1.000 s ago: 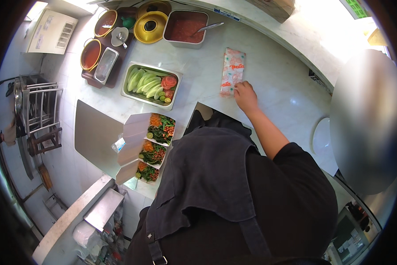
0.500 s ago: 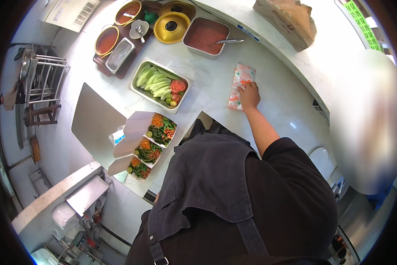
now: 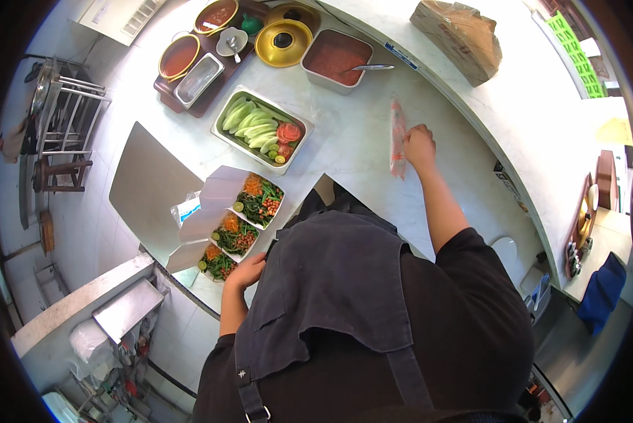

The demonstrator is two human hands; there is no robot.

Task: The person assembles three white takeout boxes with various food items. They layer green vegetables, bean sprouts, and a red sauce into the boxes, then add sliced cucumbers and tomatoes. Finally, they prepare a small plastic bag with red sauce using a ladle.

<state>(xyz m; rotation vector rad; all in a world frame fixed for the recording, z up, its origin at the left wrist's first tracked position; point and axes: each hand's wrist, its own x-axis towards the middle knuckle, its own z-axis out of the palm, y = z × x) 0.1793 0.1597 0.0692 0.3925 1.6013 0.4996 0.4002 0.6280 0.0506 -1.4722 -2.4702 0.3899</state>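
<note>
Right hand (image 3: 420, 139) pinching packet (image 3: 397, 137) upright on tabletop (image 3: 344, 151); left hand (image 3: 246, 271) loosely curled, empty, beside salad boxes (image 3: 235, 229). Could slip, topple.

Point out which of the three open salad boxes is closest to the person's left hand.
The lowest salad box in the row, at the counter's near edge: the left hand rests right beside it. The middle box and the top box lie farther up the counter.

White curved counter (image 3: 471, 92); metal rack (image 3: 63, 120) at left; bright light.
</note>
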